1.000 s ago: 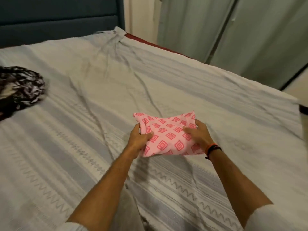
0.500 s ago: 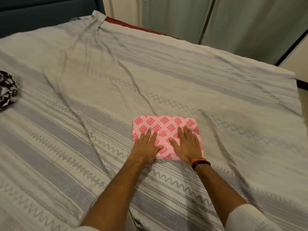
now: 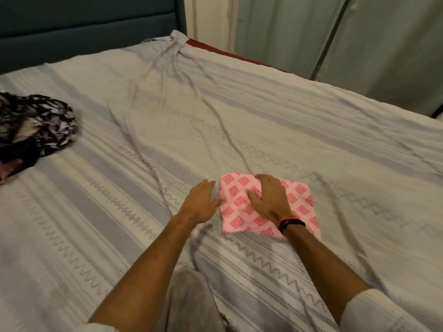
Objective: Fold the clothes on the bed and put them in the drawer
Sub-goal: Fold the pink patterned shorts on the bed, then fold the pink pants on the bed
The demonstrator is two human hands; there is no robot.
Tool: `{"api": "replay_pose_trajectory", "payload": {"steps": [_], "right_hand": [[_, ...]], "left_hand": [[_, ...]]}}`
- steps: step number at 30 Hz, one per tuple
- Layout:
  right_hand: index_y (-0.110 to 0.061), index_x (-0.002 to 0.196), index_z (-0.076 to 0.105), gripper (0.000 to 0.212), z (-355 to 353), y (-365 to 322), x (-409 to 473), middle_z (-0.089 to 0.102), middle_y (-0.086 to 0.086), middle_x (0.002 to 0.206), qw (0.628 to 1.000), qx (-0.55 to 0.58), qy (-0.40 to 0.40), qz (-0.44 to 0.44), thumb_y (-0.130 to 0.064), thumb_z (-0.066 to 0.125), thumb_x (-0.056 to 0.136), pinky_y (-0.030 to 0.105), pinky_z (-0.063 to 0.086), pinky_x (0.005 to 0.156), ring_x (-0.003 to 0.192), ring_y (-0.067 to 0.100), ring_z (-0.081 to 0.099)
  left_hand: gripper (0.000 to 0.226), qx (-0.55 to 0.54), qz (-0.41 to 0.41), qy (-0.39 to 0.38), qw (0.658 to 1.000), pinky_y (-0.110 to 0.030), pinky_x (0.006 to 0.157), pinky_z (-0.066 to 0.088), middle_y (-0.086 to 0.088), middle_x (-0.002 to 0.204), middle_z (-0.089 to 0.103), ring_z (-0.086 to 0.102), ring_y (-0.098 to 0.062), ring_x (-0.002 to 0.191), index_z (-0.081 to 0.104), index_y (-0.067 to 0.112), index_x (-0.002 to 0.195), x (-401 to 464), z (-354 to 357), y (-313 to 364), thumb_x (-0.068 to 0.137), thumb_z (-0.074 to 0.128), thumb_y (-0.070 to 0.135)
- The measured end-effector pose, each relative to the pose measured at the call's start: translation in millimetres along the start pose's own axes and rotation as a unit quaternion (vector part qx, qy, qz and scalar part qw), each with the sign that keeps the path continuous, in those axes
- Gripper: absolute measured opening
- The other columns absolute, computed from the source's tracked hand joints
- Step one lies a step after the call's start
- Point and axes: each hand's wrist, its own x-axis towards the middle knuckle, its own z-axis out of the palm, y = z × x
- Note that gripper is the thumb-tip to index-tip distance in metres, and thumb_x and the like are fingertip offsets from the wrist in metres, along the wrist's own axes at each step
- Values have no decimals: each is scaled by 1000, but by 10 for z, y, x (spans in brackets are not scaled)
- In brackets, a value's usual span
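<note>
Folded pink cloth (image 3: pixel 268 207) lies flat on the bed (image 3: pixel 119 212), right hand (image 3: pixel 269 200) on top with fingers spread, left hand (image 3: pixel 201 203) open just beside its left edge (black-and-white garment (image 3: pixel 36 125) bunched far left).

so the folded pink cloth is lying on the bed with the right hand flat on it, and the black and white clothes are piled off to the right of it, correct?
Not quite: the head view shows the black and white clothes piled to the left, by the left edge of the bed. The rest holds: the folded pink cloth lies on the bed with the right hand flat on it.
</note>
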Motion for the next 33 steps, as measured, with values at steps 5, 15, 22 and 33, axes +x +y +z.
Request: {"api": "replay_pose_trajectory", "payload": {"steps": [5, 15, 22, 33], "right_hand": [[-11, 136, 49, 50, 296, -1123, 318, 55, 10, 137, 993, 45, -61, -91, -34, 62, 93, 40, 42, 102, 124, 29, 50], [-14, 132, 53, 46, 1302, -3436, 498, 61, 5, 130, 951, 37, -173, -255, -31, 64, 91, 39, 48, 98, 118, 23, 57], [-14, 129, 54, 43, 2186, -4822, 687, 62, 7, 126, 923, 17, -211, -320, -31, 65, 91, 41, 48, 98, 116, 25, 57], [-19, 143, 49, 55, 3155, -6044, 1150, 29, 19, 152, 910, 79, -285, -290, -31, 67, 92, 41, 33, 116, 140, 37, 35]], "left_hand": [[70, 3, -78, 66, 995, -30, 114, 24, -12, 155, 35, 34, -24, 142, 32, 8, 151, -421, -725, -663, 97, 54, 47], [58, -53, -280, 198, 938, -37, 105, 44, -9, 142, 52, 51, -26, 127, 45, 15, 141, -1453, -1945, -2571, 93, 62, 44], [57, -25, -368, 235, 899, -34, 106, 38, -10, 143, 49, 46, -26, 130, 46, 14, 140, -2050, -2387, -3917, 93, 63, 42], [60, -2, -419, 272, 866, -42, 113, 36, -13, 154, 31, 43, -30, 135, 54, 12, 137, -2421, -2597, -5291, 84, 75, 33]]}}
